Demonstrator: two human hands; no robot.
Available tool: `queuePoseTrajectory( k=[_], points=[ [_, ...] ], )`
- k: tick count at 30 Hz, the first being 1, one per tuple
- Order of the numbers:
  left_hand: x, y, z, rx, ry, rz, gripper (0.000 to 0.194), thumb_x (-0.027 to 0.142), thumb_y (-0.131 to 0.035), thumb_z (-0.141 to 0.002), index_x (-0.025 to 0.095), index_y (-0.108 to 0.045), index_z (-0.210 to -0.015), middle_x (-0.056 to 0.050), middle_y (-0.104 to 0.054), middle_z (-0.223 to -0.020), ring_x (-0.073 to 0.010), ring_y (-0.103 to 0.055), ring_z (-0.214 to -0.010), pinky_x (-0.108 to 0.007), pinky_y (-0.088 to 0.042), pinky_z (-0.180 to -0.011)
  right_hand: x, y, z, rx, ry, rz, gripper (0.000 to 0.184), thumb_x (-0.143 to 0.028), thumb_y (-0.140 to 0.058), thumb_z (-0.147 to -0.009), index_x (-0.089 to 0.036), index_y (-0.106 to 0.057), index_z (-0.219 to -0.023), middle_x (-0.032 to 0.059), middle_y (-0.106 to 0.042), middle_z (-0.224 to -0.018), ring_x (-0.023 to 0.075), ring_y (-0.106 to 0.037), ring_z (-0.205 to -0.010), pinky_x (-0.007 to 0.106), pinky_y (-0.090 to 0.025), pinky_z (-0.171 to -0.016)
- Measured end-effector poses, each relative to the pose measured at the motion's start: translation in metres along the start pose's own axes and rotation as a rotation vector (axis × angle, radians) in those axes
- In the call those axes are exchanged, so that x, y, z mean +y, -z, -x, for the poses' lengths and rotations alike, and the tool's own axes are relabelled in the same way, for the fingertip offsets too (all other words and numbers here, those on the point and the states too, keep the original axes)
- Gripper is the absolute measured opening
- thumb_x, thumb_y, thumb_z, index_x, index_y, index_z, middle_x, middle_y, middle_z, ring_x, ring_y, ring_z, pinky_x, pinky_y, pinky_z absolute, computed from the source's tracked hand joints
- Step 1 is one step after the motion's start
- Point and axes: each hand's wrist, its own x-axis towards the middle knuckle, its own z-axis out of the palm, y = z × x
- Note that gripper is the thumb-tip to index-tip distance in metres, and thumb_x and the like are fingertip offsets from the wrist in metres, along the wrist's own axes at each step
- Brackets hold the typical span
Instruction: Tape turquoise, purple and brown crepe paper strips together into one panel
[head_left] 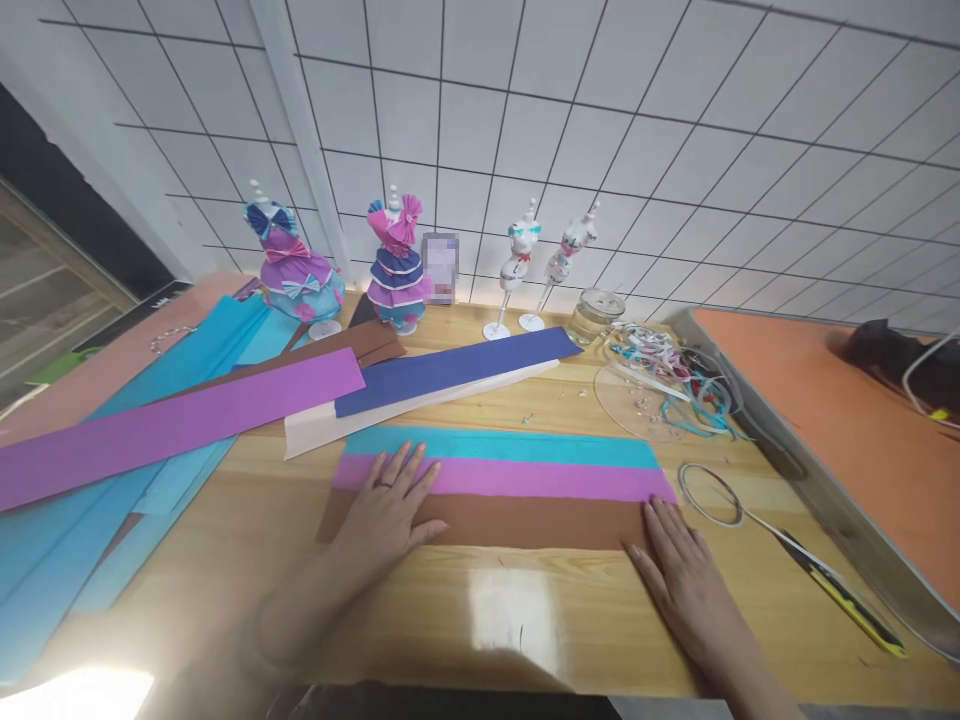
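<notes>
In front of me lie overlapping strips of coloured paper: a turquoise strip (525,446), a purple strip (540,479) and a brown strip (532,522), running side by side across the table. My left hand (401,500) rests flat on their left part, fingers spread over the purple and turquoise bands, a ring on one finger. At the right end, my right hand (675,560) lies with straight fingers touching the edge of the brown and purple strips. Neither hand holds anything.
Behind stand two dressed mini mannequins (405,270) and two barer mannequins (519,265), beside a glass jar (596,315). Loose paper strips (187,405) cover the left. To the right are tangled ribbons (675,365), a wire loop (711,495) and a yellow-black cutter knife (847,595).
</notes>
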Motion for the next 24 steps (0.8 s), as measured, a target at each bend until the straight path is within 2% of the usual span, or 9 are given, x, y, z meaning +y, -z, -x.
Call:
queuePoseTrajectory(
  k=[6,9,12,15,18,21,24],
  points=[
    [0.002,0.002,0.002,-0.033,0.027,0.039,0.072,0.069,-0.029,-0.084,0.023,-0.035,-0.141,-0.011,-0.026,-0.149,-0.0315,-0.019,-0.138,-0.052,-0.017,-0.11,-0.008,0.0,-0.016,0.058,0.057,-0.009,0.07,-0.05,-0.024,-0.091,-0.006,-0.019,-0.145,0.02,-0.026,-0.148,0.0302,-0.018,-0.138,0.055,-0.026,-0.106],
    [0.002,0.002,0.003,-0.033,0.049,0.065,0.072,0.069,-0.03,-0.084,0.026,-0.035,-0.141,-0.009,-0.026,-0.15,-0.0305,-0.017,-0.139,-0.052,-0.014,-0.111,-0.01,-0.008,-0.028,0.087,0.049,-0.028,0.071,-0.052,-0.021,-0.09,-0.006,-0.021,-0.144,0.0213,-0.029,-0.146,0.0314,-0.019,-0.138,0.057,-0.027,-0.104],
    [0.0,0.003,0.007,-0.029,0.063,0.078,0.071,0.069,-0.031,-0.084,0.027,-0.033,-0.141,-0.008,-0.024,-0.151,-0.0296,-0.014,-0.14,-0.051,-0.012,-0.111,-0.005,-0.017,-0.033,0.091,0.087,-0.051,0.066,-0.048,-0.017,-0.09,-0.008,-0.037,-0.138,0.0213,-0.037,-0.142,0.0314,-0.017,-0.138,0.06,-0.026,-0.104],
    [-0.007,0.004,0.013,-0.044,0.088,0.085,0.072,0.069,-0.029,-0.084,0.027,-0.03,-0.143,-0.009,-0.021,-0.152,-0.0301,-0.013,-0.14,-0.052,-0.013,-0.111,0.006,-0.025,-0.028,0.065,0.179,-0.081,0.06,-0.041,-0.015,-0.089,-0.014,-0.061,-0.117,0.0182,-0.042,-0.14,0.0304,-0.011,-0.139,0.062,-0.019,-0.106],
    [-0.018,0.006,0.019,-0.067,0.123,0.094,0.072,0.069,-0.027,-0.084,0.029,-0.026,-0.144,-0.009,-0.019,-0.152,-0.0307,-0.014,-0.14,-0.053,-0.012,-0.111,0.015,-0.032,-0.022,0.053,0.229,-0.101,0.057,-0.037,-0.016,-0.087,-0.019,-0.069,-0.103,0.0149,-0.041,-0.141,0.0302,-0.007,-0.14,0.063,-0.016,-0.106],
    [-0.028,0.01,0.025,-0.087,0.154,0.096,0.071,0.068,-0.026,-0.085,0.028,-0.024,-0.144,-0.009,-0.018,-0.152,-0.0297,-0.013,-0.14,-0.052,-0.011,-0.111,0.017,-0.035,-0.021,0.075,0.247,-0.102,0.058,-0.038,-0.017,-0.087,-0.019,-0.061,-0.12,0.0129,-0.029,-0.148,0.0329,-0.009,-0.139,0.065,-0.017,-0.105],
    [-0.035,0.014,0.03,-0.099,0.183,0.095,0.071,0.068,-0.027,-0.085,0.028,-0.026,-0.144,-0.009,-0.018,-0.152,-0.0292,-0.012,-0.14,-0.05,-0.012,-0.111,0.013,-0.031,-0.025,0.12,0.307,-0.099,0.06,-0.037,-0.018,-0.087,-0.025,-0.03,-0.144,0.0079,-0.013,-0.154,0.0343,-0.008,-0.139,0.069,-0.02,-0.101]
  ],
)
